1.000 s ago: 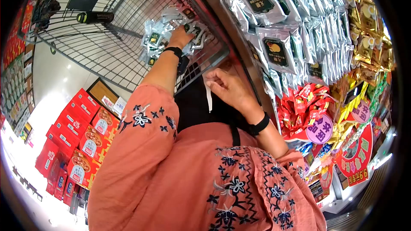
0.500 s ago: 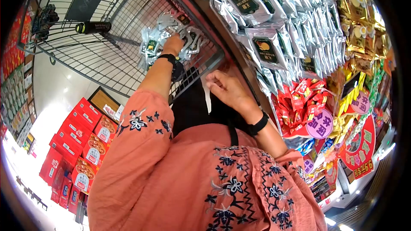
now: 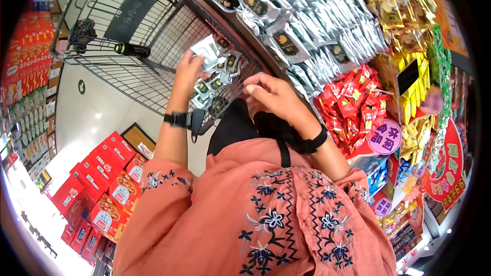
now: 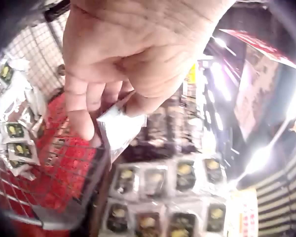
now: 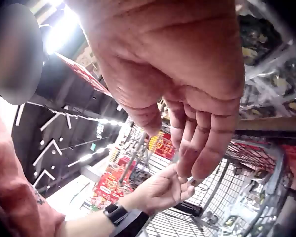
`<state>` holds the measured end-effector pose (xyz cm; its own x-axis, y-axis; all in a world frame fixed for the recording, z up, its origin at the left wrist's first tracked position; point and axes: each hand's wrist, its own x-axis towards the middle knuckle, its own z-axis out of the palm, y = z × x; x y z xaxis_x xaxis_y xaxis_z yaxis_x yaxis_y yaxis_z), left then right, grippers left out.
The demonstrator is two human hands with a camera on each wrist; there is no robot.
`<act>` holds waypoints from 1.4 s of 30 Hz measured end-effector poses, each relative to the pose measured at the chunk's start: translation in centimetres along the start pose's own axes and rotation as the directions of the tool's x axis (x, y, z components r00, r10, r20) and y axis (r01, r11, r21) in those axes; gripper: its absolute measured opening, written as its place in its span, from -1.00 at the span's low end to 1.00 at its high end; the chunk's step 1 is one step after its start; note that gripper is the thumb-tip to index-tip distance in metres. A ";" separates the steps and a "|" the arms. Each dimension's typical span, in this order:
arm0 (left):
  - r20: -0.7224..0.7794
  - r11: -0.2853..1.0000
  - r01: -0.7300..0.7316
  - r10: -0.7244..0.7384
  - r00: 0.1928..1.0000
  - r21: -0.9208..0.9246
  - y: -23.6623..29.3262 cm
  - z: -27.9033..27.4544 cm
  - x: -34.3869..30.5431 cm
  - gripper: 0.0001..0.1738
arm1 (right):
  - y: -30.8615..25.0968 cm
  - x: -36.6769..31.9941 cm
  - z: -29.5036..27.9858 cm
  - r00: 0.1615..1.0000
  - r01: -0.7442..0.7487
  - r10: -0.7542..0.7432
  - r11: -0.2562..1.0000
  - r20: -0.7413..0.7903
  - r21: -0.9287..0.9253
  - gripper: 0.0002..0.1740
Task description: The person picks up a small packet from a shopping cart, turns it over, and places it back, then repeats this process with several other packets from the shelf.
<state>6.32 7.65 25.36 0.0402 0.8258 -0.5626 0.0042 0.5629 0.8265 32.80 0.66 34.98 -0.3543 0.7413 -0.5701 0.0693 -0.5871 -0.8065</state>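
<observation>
My left hand (image 3: 189, 75), over the shopping cart, pinches a silver packet (image 3: 206, 51) between thumb and fingers. The left wrist view shows this packet (image 4: 119, 129) below the thumb of my left hand (image 4: 133, 54). More silver packets with dark green labels (image 3: 202, 88) lie in the cart's near corner. My right hand (image 3: 276, 99) hovers by the cart's near edge, its fingers loosely bent. In the right wrist view, nothing plainly shows in my right hand (image 5: 177, 84); my left hand (image 5: 160, 190) appears beyond its fingertips.
The wire cart (image 3: 110, 74) holds a dark bottle (image 3: 132, 50) farther off. Rows of silver packets (image 3: 322, 15) fill the display at right, beside red packets (image 3: 353, 103) and gold packets (image 3: 391, 13). Red boxes (image 3: 94, 174) are stacked at lower left.
My left hand has lifted from the pile and moved left, with a silver packet in its fingers. The white strip seen at my right hand is out of sight. The view has shifted along the display.
</observation>
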 end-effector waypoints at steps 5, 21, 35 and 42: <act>-0.014 0.755 -0.526 0.577 0.817 0.392 8.0 6.7 -11.3 -0.63 | -2.3 -3.2 -0.8 0.996 0.037 -0.066 0.921 0.061 0.387 -0.44; 0.282 0.831 -0.551 0.512 0.811 0.076 6.5 18.4 -18.2 -0.61 | 0.9 -12.6 -8.7 0.917 0.385 -0.329 0.879 -0.226 0.282 -0.55; 0.458 0.906 -0.388 0.277 0.845 0.168 6.9 24.3 -13.7 -0.51 | 2.5 -12.2 -13.7 0.538 0.343 -0.627 0.774 -0.564 -0.533 -0.78; 0.492 0.136 -0.801 0.726 0.481 0.583 11.3 24.2 -10.1 -0.62 | 0.3 -10.6 -13.8 0.359 0.326 -0.753 0.655 -0.552 -0.682 -0.79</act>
<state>30.11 4.83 40.82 0.5138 0.7883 0.3386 0.5511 -0.6058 0.5739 49.46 -2.89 38.61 0.3352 0.8875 0.3161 0.5655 0.0788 -0.8209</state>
